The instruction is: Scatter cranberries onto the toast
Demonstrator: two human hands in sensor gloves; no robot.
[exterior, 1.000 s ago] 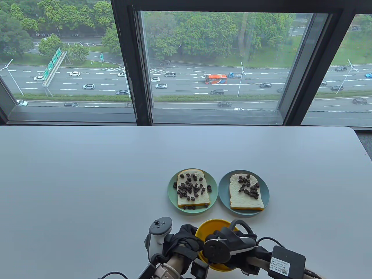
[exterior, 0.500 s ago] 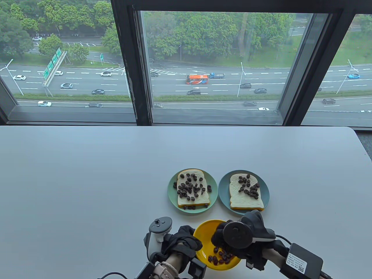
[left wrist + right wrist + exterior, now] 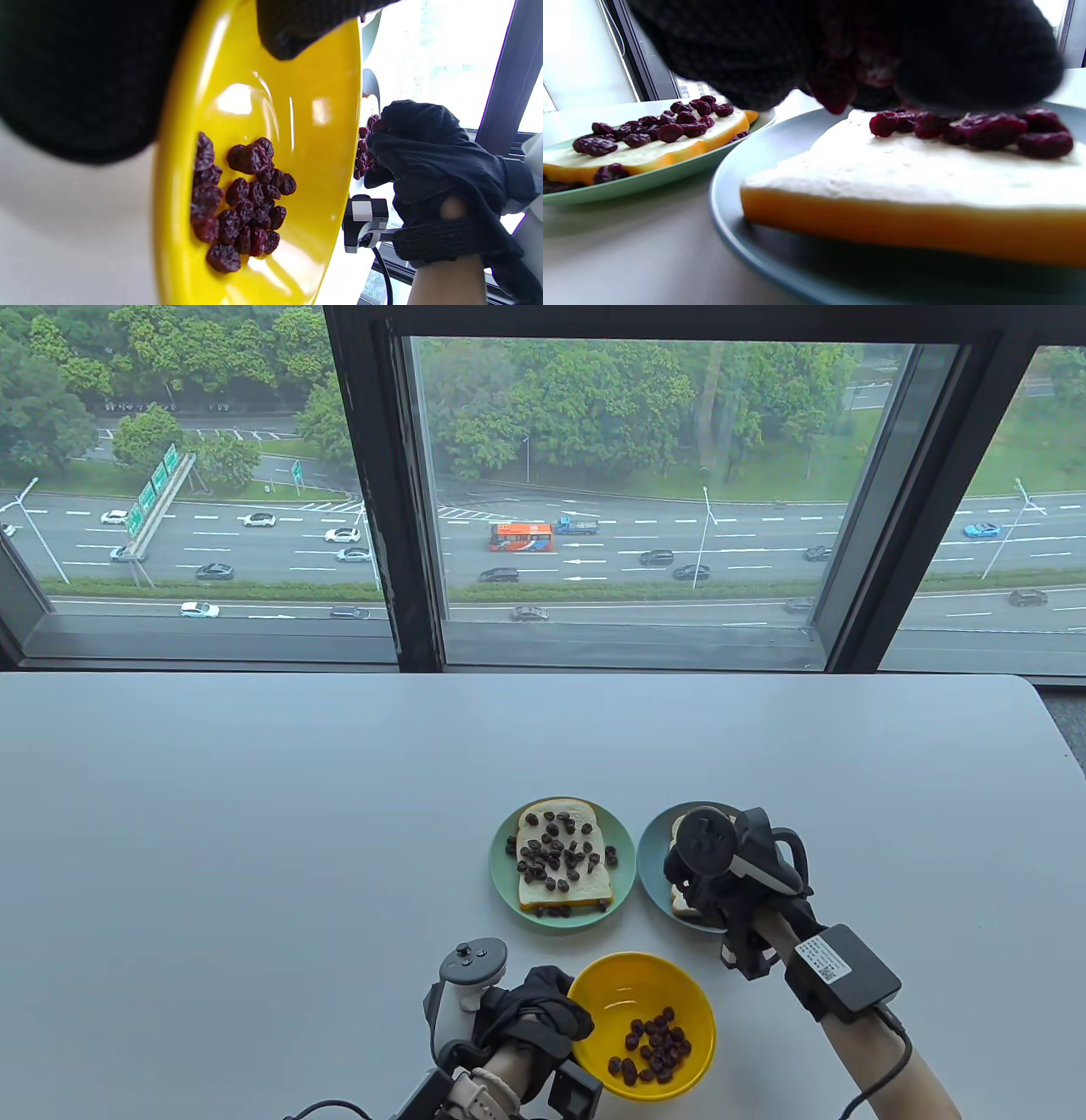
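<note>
Behind the white table (image 3: pixel 254 831) a big window (image 3: pixel 628 492) looks down on a busy road and trees.

At the grip itself, the right hand (image 3: pixel 721 874) hangs low over the toast on the blue plate (image 3: pixel 653 857), fingers bunched together and pointing down. In the right wrist view the fingertips (image 3: pixel 967 63) pinch a small clump of cranberries (image 3: pixel 840 84) — dark red, just above the slice. That right toast (image 3: pixel 925 178) already carries a row of berries along its far part, while its near part is bare white crumb with an orange crust edge.

The left hand (image 3: pixel 526 1010) rests against the left rim of the yellow bowl (image 3: pixel 645 984), gloved fingers curled on the edge; in the left wrist view one fingertip (image 3: pixel 292 29) hooks over the rim, so it holds the bowl. A pile of loose berries (image 3: pixel 652 1052) lies in the bowl's bottom.

Further out, the bowl sits near the table's front edge, just in front of the two plates. The green plate (image 3: pixel 505 891) stands just beside the blue one, on its left, apart from it. Its left toast (image 3: pixel 560 861) is thickly dotted with cranberries, and a few have spilled onto the plate around the slice.
</note>
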